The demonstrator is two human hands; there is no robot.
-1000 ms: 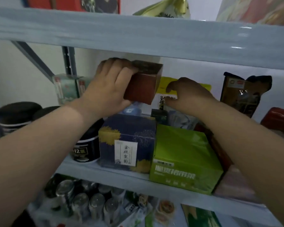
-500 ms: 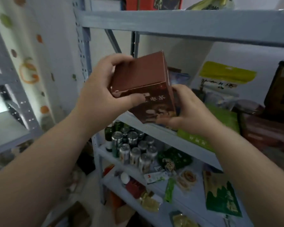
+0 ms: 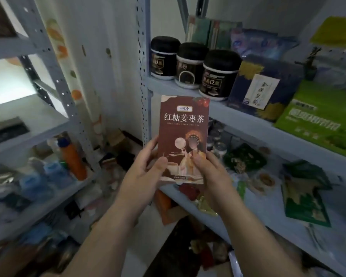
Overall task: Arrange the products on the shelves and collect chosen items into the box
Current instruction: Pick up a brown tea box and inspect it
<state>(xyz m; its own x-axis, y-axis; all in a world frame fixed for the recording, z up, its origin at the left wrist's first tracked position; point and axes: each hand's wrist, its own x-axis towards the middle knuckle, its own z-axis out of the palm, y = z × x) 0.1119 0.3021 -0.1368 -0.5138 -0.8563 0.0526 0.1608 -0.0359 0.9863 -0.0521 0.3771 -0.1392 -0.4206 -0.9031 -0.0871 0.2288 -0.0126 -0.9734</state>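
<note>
The person has 1 product out in the open: a brown tea box [image 3: 183, 126], held upright with its printed front towards them, in front of the right-hand rack and clear of every shelf. The left hand [image 3: 142, 176] and right hand [image 3: 214, 176] each pinch a lower corner, thumbs across the front and fingers curled behind.

I'd say a chosen item is in hand but not yet collected. I can't pick out the collecting box for certain in the dark clutter on the floor below. On the upper shelf [image 3: 238, 114], 3 black jars [image 3: 191, 64], a navy box [image 3: 262, 84] and a green box [image 3: 318, 116] stand in a row, so arranging looks partly done.

The shelf's front lip and the perforated post [image 3: 146, 76] sit just behind the tea box. The aisle between that post and the left rack [image 3: 48, 124] is the open way down.
</note>
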